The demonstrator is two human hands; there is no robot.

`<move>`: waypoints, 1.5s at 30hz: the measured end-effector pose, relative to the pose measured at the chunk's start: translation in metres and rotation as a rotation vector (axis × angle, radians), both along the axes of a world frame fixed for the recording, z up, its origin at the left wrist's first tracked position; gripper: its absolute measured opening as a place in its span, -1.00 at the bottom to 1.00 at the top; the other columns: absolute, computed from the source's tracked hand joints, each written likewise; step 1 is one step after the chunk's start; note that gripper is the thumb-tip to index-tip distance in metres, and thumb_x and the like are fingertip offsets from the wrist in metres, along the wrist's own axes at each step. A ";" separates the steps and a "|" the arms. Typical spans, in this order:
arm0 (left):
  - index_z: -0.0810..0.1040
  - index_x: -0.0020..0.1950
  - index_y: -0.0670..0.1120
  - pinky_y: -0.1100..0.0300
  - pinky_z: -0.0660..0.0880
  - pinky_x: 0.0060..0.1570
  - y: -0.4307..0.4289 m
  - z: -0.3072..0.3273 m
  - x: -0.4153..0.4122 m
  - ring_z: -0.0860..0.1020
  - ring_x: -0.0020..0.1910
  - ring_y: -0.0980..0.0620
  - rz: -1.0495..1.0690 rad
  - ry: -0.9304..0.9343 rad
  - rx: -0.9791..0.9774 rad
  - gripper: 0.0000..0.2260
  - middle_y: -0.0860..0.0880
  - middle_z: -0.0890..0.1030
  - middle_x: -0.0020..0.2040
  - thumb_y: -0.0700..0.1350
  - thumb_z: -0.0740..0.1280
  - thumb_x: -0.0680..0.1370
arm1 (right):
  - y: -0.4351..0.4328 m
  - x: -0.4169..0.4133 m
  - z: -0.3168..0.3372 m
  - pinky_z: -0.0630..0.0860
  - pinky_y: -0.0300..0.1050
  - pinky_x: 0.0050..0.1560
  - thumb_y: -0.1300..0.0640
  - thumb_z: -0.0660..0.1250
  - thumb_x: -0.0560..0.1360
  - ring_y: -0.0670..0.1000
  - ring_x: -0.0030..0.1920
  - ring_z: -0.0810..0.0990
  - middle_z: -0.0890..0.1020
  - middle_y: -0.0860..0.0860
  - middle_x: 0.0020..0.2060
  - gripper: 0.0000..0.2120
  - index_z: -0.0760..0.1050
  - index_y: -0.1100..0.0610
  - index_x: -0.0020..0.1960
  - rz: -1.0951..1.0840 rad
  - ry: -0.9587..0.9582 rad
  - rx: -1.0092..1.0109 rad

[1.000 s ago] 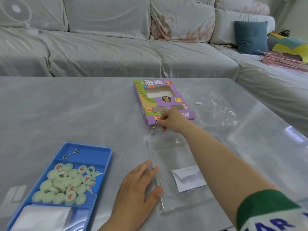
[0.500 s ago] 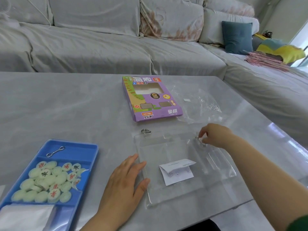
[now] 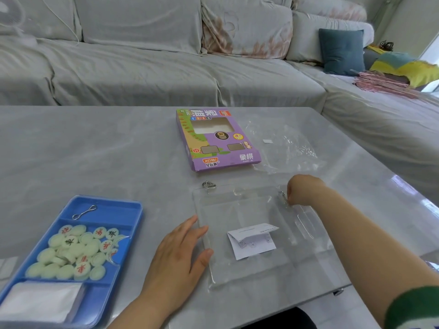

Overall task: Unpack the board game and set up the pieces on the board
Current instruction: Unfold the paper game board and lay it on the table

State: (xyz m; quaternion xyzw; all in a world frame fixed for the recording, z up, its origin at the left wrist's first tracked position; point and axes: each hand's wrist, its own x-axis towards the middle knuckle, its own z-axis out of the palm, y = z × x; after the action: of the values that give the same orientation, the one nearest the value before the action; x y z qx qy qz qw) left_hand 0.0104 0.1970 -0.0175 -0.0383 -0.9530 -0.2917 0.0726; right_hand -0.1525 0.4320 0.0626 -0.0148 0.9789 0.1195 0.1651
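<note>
Pouch, clear glossy plastic, round pale pieces

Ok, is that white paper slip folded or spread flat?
Folded. The paper slip has its top flap creased over the lower part, so it is not spread flat.

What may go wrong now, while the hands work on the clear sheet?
1. The right hand pinches a small metal clip at the far corner of the clear sheet; it may slip and skid across the glossy table.
2. The sheet's near edge lies close to the table edge, steadied only by the left hand; a pull may drag it off.
</note>
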 end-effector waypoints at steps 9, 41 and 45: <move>0.51 0.19 0.07 0.12 0.31 0.13 -0.002 0.002 0.001 0.49 0.21 0.00 -0.047 0.020 0.038 -0.31 0.03 0.46 0.29 0.40 -0.22 0.45 | -0.001 0.001 0.040 0.27 -0.33 -0.39 0.25 0.30 0.42 -0.01 -0.30 0.42 0.45 -0.06 -0.42 -0.74 0.35 0.07 -0.40 0.036 0.076 -0.389; 0.21 0.39 0.11 0.38 -0.16 0.28 0.005 0.009 0.005 0.09 0.45 0.15 -0.035 -0.120 0.012 0.13 0.12 0.04 0.49 0.53 -0.55 0.02 | -0.025 0.083 0.000 0.34 -0.18 0.18 0.09 0.40 0.39 -0.05 0.19 0.40 0.40 -0.05 0.24 -0.49 0.35 0.03 0.31 0.291 -0.257 -0.432; 0.14 0.41 0.13 0.39 -0.24 0.27 0.016 0.012 0.010 0.03 0.46 0.19 -0.006 -0.134 -0.023 0.16 0.12 -0.01 0.50 0.51 -0.59 -0.04 | -0.025 0.084 -0.010 0.40 -0.12 0.13 0.14 0.18 0.53 0.03 0.19 0.45 0.44 -0.04 0.24 -0.73 0.47 0.06 0.21 0.339 -0.048 -0.343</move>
State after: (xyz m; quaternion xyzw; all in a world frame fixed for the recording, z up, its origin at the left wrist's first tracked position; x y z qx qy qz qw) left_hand 0.0199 0.2125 -0.0058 -0.0225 -0.9589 -0.2829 0.0074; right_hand -0.0687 0.4065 0.0525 -0.2096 0.9642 -0.0229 0.1611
